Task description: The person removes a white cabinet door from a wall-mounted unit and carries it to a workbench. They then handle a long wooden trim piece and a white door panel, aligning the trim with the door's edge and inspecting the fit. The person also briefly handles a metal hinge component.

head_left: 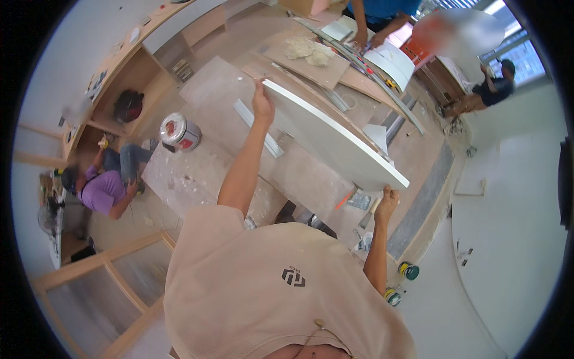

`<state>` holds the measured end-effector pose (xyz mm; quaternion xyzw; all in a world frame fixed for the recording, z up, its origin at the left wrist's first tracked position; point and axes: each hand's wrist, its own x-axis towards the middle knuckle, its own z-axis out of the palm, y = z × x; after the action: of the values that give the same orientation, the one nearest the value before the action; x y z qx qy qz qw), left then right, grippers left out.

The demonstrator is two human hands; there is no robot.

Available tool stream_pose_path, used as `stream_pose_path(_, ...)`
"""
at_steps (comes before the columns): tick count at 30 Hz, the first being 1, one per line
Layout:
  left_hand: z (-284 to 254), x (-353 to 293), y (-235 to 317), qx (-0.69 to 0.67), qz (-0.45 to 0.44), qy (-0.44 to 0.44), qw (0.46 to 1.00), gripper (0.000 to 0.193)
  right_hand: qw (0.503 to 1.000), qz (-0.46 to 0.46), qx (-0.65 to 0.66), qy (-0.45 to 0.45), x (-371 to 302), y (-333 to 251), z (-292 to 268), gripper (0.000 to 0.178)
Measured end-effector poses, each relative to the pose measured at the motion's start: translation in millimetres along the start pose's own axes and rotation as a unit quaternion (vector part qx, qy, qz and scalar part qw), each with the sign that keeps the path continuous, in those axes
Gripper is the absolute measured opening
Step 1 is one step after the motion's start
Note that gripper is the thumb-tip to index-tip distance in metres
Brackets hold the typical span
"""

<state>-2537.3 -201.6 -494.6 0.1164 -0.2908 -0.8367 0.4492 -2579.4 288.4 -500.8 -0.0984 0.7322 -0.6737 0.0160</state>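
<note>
Right, the white panel (pixel 335 134) is held up at its 2 ends above the table (pixel 206 173), though I can't tell whether its lower edge touches down. Its long axis slants from the far left to the near right, 1 broad face turned toward the person. The left hand (pixel 263 105) is clamped round the far corner; the right hand (pixel 387 206) pinches the near corner between thumb and fingers. Just left of the panel lies a pale strip (pixel 258 128), with a tin (pixel 181 133) further left. A scraper (pixel 369 213) sits just beside the right hand.
</note>
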Motion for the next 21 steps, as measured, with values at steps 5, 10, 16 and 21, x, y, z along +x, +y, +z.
stream_pose_path(5,2.8,11.7,-13.2,0.034,-0.015,-0.027,0.999,0.039,0.999,0.028,0.018,-0.007,7.0,7.6,-1.4,0.035)
stream_pose_path(10,10.3,24.3,-20.0,0.040,-0.040,-0.025,0.998,0.034,0.999,0.040,0.036,-0.007,12.2,25.1,-6.5,0.034)
stream_pose_path(16,12.8,32.3,-13.8,0.102,0.020,-0.031,0.994,0.025,0.993,0.106,0.026,-0.036,3.3,28.9,4.6,0.034)
stream_pose_path(21,5.6,31.8,-12.3,0.189,0.045,-0.046,0.980,0.022,0.992,0.109,-0.038,-0.047,5.4,10.1,0.1,0.032)
